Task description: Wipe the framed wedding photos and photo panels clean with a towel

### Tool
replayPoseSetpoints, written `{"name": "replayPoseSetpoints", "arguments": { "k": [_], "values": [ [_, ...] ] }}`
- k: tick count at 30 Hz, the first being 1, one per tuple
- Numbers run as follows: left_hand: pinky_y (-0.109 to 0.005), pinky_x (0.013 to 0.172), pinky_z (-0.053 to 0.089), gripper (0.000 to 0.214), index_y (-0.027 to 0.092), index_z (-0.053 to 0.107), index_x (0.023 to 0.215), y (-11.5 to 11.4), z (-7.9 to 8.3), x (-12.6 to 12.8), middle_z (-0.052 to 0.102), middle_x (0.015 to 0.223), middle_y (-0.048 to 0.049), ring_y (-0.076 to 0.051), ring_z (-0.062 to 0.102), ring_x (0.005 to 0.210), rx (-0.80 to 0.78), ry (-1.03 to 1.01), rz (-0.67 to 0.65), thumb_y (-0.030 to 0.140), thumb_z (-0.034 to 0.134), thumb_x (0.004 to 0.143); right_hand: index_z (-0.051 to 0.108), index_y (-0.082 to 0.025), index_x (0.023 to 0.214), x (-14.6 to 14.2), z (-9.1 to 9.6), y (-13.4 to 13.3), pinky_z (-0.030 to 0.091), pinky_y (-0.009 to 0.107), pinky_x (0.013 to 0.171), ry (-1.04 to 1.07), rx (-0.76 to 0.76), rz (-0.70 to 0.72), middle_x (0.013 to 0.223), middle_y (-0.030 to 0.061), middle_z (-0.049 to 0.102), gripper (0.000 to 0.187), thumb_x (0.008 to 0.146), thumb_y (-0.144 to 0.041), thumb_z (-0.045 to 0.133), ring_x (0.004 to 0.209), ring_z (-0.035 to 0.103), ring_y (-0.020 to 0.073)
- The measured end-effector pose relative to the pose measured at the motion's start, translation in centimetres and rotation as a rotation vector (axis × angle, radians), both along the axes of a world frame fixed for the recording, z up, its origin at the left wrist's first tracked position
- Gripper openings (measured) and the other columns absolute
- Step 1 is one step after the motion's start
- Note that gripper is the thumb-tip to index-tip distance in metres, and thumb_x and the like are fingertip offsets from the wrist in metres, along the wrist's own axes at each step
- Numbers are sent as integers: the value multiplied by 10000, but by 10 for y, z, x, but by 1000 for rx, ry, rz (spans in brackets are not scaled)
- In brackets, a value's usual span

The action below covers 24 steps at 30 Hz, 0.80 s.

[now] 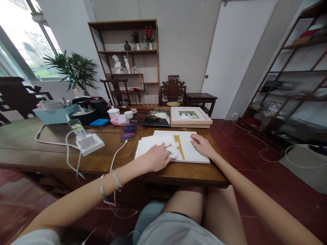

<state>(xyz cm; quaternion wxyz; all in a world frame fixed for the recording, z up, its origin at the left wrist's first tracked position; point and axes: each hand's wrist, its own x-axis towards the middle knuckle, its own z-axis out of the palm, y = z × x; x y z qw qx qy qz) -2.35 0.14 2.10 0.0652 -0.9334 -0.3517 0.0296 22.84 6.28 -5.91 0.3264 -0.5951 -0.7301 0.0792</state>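
Note:
A flat white board [196,154] lies on the wooden table. On it is a slim golden-yellow shape with a cat-like head at its top [179,147]; I cannot tell whether it is a loose piece or part of the surface. My left hand [158,157] is closed on a white cloth [148,144], bunched at the fingertips beside the yellow shape. The rest of the cloth spreads over the board's left side and past its edge. With fingers stretched out, my right hand [202,145] lies flat on the board's right part, holding nothing.
Behind the board are a light framed picture [190,117] and a dark picture panel [156,118]. To the left, a phone [128,132] is plugged into a white cable, near a white power strip [89,144]. The table's edge [199,175] runs close to my lap.

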Motion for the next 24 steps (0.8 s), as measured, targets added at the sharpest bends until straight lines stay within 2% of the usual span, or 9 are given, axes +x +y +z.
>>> {"name": "replayPoseSetpoints", "arguments": {
  "k": [4,7,10,12,15,17,20,24],
  "values": [
    [-327,787,422,436,127,640,856,50,0,11,646,987,-133,-250,600,909,-35,-97,60,384,292,915,578,-135,1159,1,0,0,299,415,1063,11,-3,6,1305,125,508,377,810,-236,477,1248,423,236],
    [-290,749,424,523,121,630,858,83,4,24,660,941,-114,-226,610,859,-42,-134,87,445,224,926,579,-138,1155,1,0,0,298,417,1063,17,-1,9,1305,123,509,372,811,-241,481,1245,427,236],
    [-272,730,424,533,127,630,862,102,5,40,662,946,-103,-218,610,851,-48,-146,112,476,231,919,585,-160,1147,1,-1,0,300,415,1063,30,7,8,1294,103,524,361,809,-240,486,1240,434,231],
    [-275,729,426,508,134,637,858,106,4,52,666,924,-98,-219,612,841,-51,-145,112,476,265,911,589,-181,1142,1,-1,0,300,414,1062,41,11,10,1288,84,532,355,805,-235,490,1242,432,226],
    [-320,771,429,454,123,647,877,98,-3,68,659,948,-122,-244,600,884,-38,-146,91,438,321,902,589,-177,1144,2,-1,0,295,410,1064,41,7,6,1282,88,537,361,802,-240,493,1247,425,228],
    [-386,834,411,400,120,649,911,83,-9,75,611,1092,-142,-283,546,1005,-14,-149,65,401,365,891,589,-175,1145,2,-2,0,296,410,1061,38,5,9,1281,93,538,363,803,-247,490,1247,425,231],
    [-487,911,354,326,142,658,922,52,-16,76,477,1294,-121,-332,419,1158,15,-147,14,346,408,878,587,-178,1147,2,-2,1,302,414,1055,42,6,15,1282,92,537,368,798,-231,482,1248,423,232],
    [-539,917,346,310,142,671,904,5,-21,64,460,1306,-125,-352,392,1179,78,-111,-82,290,399,872,587,-155,1145,2,-2,1,303,409,1055,41,17,15,1282,105,535,386,780,-177,465,1234,438,233]
  ]
}}
